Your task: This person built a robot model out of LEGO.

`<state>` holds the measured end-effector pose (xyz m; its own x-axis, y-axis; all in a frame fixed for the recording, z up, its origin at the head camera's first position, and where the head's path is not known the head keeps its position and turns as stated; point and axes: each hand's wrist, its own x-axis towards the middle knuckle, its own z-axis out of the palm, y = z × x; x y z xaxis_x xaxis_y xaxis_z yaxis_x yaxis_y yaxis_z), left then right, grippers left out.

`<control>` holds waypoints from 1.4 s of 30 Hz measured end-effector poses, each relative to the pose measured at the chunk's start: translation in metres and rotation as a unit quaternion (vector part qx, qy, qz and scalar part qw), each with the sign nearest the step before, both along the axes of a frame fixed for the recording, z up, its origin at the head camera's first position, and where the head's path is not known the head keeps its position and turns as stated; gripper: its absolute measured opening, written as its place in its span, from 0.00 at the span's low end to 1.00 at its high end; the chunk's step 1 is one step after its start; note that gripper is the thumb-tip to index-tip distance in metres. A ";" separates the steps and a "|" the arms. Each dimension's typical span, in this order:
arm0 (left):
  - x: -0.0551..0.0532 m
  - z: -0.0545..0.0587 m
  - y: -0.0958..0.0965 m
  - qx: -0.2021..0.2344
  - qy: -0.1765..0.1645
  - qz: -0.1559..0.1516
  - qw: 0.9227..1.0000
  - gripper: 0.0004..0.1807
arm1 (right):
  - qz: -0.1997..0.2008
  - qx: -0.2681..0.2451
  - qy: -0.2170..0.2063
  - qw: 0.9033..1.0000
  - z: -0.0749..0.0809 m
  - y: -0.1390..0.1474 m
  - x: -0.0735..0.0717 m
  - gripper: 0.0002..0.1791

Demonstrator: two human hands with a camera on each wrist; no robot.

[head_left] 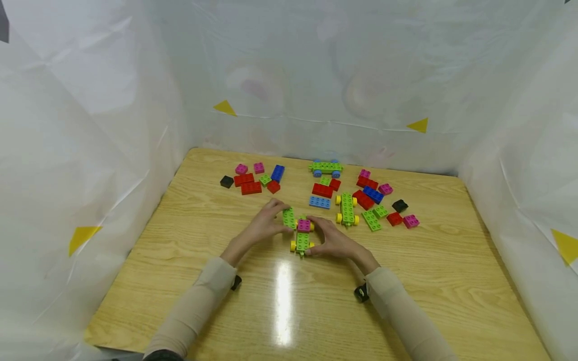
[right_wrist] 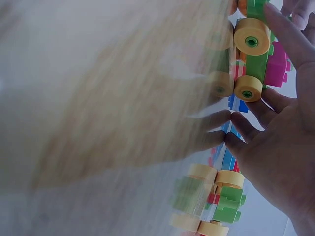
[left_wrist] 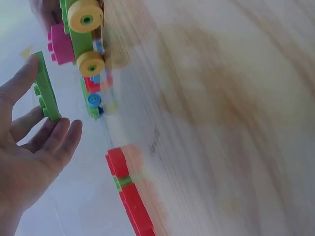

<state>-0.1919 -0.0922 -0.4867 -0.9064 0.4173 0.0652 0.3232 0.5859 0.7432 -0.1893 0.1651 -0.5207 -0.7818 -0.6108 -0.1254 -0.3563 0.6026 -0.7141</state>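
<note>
My left hand (head_left: 264,221) pinches a flat lime-green toy brick (head_left: 288,217) between thumb and fingers. In the left wrist view that brick (left_wrist: 47,89) is off the table, studs facing the palm side. Just right of it stands a green toy car base (head_left: 302,242) with yellow wheels. A pink brick (head_left: 304,225) sits on the base's far part. My right hand (head_left: 336,241) holds the base from the right, thumb at its near end and fingers at its far end. The right wrist view shows the wheels (right_wrist: 252,37) near the tabletop.
Another yellow-wheeled green base (head_left: 347,209) stands right of my hands. Farther back is a blue-wheeled base (head_left: 326,168). Loose bricks lie in groups: red ones (head_left: 251,188) at back left, a light blue one (head_left: 319,202) in the middle, a black one (head_left: 400,205) at right.
</note>
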 end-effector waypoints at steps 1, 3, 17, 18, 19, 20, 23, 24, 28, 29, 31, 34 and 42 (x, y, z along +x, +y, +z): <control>0.000 0.000 0.002 -0.001 0.001 -0.005 1.000 0.35 | -0.001 0.001 -0.001 1.000 0.000 0.000 0.000 0.57; 0.001 0.001 0.005 0.001 0.002 -0.016 1.000 0.35 | -0.001 0.002 -0.001 1.000 0.001 -0.001 0.000 0.57; 0.005 -0.004 0.021 -0.001 0.012 -0.077 0.997 0.34 | 0.000 -0.003 0.003 1.000 0.001 -0.001 -0.001 0.56; 0.005 -0.005 0.022 -0.006 0.013 -0.080 0.997 0.34 | 0.002 -0.006 0.004 1.000 0.001 -0.001 -0.001 0.56; 0.006 -0.005 0.023 -0.009 0.014 -0.082 0.997 0.34 | 0.003 -0.006 0.005 1.000 0.000 -0.001 -0.001 0.56; 0.006 -0.005 0.024 -0.011 0.012 -0.081 0.997 0.34 | 0.002 -0.005 0.004 1.000 0.000 -0.001 -0.001 0.56; 0.007 -0.006 0.027 -0.017 0.007 -0.082 0.996 0.34 | 0.005 -0.008 0.006 1.000 -0.001 -0.001 -0.001 0.57; 0.007 -0.006 0.028 -0.018 0.006 -0.083 0.996 0.34 | 0.004 -0.007 0.004 1.000 -0.001 -0.001 -0.001 0.57; 0.007 -0.005 0.029 -0.019 0.007 -0.088 0.996 0.34 | 0.003 -0.008 0.001 1.000 0.000 -0.001 0.000 0.57; 0.007 -0.005 0.029 -0.021 0.008 -0.089 0.996 0.34 | 0.001 -0.007 0.000 1.000 0.000 -0.001 0.000 0.57; 0.007 -0.004 0.029 -0.025 0.009 -0.092 0.995 0.34 | 0.000 -0.006 0.000 1.000 0.001 -0.001 -0.001 0.57; 0.007 -0.002 0.029 -0.032 0.005 -0.096 0.995 0.34 | -0.002 -0.003 -0.001 1.000 0.001 -0.002 -0.001 0.57; 0.003 0.003 0.028 -0.055 -0.010 -0.113 0.992 0.35 | -0.002 -0.003 -0.002 1.000 0.001 -0.001 -0.001 0.57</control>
<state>-0.1891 -0.0638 -0.4836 -0.7900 0.6130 -0.0095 0.4407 0.5787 0.6862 -0.1901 0.1642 -0.5201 -0.7839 -0.6083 -0.1244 -0.3514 0.5999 -0.7188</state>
